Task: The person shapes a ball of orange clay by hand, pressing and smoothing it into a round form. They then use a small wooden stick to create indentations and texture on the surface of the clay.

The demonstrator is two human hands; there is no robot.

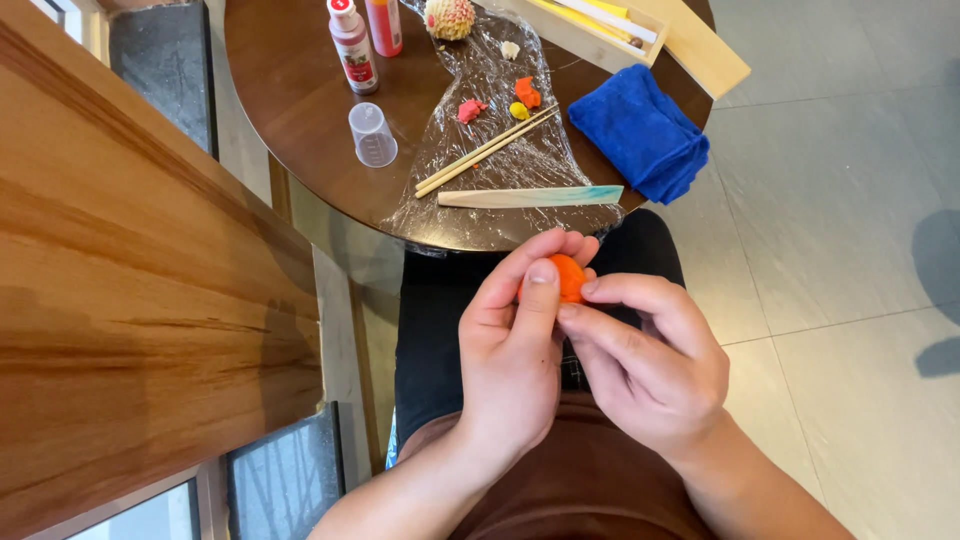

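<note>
Both the left hand (515,350) and right hand (645,365) pinch an orange clay lump (568,277) with their fingertips, near the round table (300,110) holding chopsticks (487,151).

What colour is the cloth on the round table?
The cloth is bright blue, seen in the head view.

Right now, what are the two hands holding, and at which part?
Both hands pinch one small orange clay lump: left hand with thumb on its left side, right hand fingertips at its right edge.
</note>
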